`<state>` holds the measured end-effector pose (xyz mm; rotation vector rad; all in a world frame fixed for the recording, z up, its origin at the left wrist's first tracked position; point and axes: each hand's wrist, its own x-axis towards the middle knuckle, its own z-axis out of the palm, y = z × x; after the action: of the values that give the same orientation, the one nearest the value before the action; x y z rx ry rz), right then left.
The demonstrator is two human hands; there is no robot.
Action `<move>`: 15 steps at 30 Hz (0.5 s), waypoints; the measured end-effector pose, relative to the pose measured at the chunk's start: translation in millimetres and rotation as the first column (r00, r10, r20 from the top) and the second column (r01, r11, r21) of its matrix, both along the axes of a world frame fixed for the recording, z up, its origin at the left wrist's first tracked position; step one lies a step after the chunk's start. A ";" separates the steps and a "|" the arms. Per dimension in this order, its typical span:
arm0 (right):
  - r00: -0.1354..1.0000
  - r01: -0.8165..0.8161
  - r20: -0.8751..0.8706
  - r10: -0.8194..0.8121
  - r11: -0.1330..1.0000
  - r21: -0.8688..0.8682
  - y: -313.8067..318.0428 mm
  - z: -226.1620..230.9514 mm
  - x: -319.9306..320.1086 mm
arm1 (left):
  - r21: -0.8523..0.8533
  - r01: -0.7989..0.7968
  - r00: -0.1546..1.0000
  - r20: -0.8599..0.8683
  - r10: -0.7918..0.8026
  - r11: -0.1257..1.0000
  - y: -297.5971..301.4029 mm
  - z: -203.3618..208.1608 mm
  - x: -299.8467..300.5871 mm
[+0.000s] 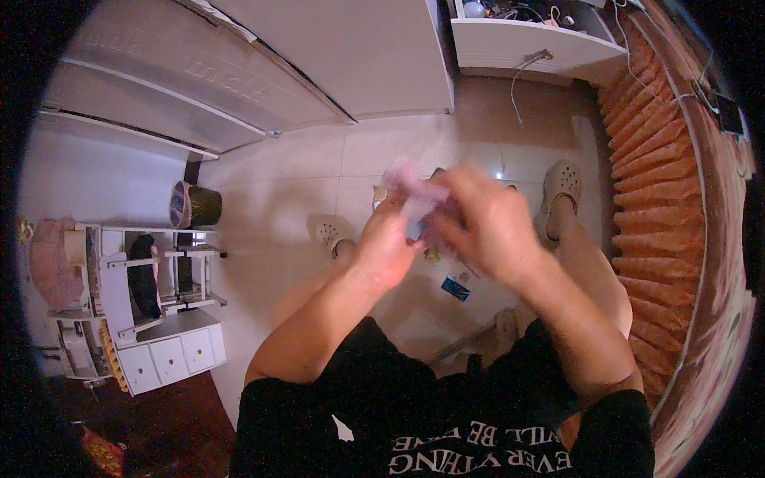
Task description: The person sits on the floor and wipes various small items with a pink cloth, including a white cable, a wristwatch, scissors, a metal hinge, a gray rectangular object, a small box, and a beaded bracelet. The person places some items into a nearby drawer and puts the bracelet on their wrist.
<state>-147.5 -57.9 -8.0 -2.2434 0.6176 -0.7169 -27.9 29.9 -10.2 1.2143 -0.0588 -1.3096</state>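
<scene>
The left hand (382, 248) grips a pinkish cloth (408, 182) above the floor (271, 187); the blurred right hand (492, 227) curls beside it, hold unclear. Apparently mid-manipulation, the next move calls for a steady left grip.

1. Right hand (484, 223): motion-blurred, fingertips unreadable.
2. Pink item (410, 185): smeared, partly behind right fingers; can't tell what it is.
3. Left hand (384, 243): fingers partly hidden, grip unclear.
4. Blue card (457, 287) on floor: too small to identify.
5. Drawer (510, 46): cut by top edge, contents too small.
</scene>
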 end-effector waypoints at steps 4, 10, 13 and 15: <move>0.929 0.368 0.092 -0.358 0.919 -0.143 -58.6 3.0 -11.8 | -0.155 0.235 0.972 0.033 -0.232 0.960 3.6 2.1 7.9; 0.937 0.180 0.262 -0.232 0.961 0.209 -52.4 5.5 -16.3 | -0.223 0.231 0.972 0.008 -0.235 0.947 6.4 3.7 15.7; 0.979 0.043 0.193 -0.068 0.990 0.134 -20.1 6.8 -12.4 | -0.197 0.158 0.983 -0.064 -0.174 0.968 6.9 -0.7 17.4; 0.988 -0.115 0.112 0.109 0.992 0.046 2.5 10.1 -6.6 | 0.000 -0.011 1.000 -0.020 0.011 1.000 1.2 4.4 3.8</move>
<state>-154.1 -55.4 2.1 -2.1555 0.4478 -0.7527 -24.1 31.2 -5.9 1.2002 -0.0379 -1.3117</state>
